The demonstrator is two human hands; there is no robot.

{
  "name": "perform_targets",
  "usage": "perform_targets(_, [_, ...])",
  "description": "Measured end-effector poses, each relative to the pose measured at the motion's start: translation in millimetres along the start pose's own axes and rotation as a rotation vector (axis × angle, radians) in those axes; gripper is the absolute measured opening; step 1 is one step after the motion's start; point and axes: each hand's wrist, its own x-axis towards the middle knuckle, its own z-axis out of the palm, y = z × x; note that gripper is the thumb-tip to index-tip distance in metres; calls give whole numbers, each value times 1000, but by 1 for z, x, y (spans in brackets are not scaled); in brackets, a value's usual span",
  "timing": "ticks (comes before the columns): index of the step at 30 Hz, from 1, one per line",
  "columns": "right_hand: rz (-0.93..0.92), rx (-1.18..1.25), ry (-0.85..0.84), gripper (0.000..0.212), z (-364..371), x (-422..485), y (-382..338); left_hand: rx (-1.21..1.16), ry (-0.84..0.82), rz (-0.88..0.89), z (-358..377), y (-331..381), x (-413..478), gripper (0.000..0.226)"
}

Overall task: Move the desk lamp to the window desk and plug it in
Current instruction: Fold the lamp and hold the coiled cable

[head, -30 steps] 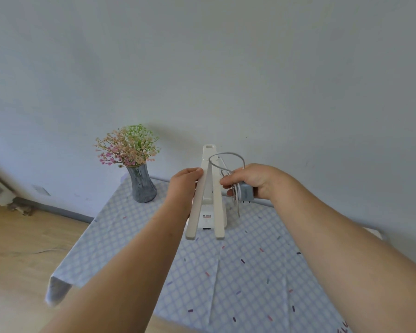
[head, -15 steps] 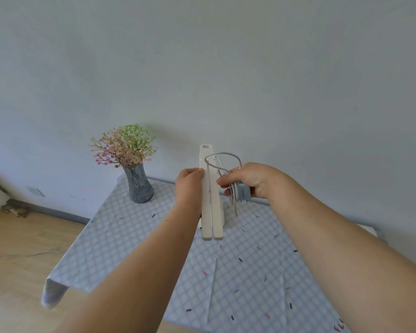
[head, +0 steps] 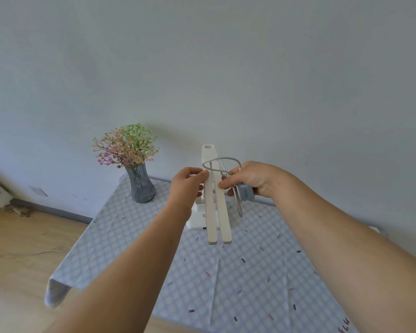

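Your left hand (head: 186,188) grips the folded desk lamp (head: 213,212), just right of the vase (head: 139,186). Your right hand (head: 257,180) bunches its coiled cord (head: 240,211) and plug (head: 246,196), probably so nothing trails while you carry it.

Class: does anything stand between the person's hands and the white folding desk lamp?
Nothing visible does. The left hand grips one bar of the white folding desk lamp, and the right hand touches the other bar while holding its grey plug. The grey glass vase of flowers stands apart, to the left.
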Motion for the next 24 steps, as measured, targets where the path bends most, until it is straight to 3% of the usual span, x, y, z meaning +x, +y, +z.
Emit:
perform_targets(10, [-16,-197,-24,16,2,-2,-1,191,-203,-8,-21,2,19,20])
perform_targets(18, [-154,-263,-58,15,7,2,15,341,-263,10,-27,-2,36,18])
perform_targets(24, [-144,-323,-13,20,13,15,29,427,-287,-1,-28,-11,48,63])
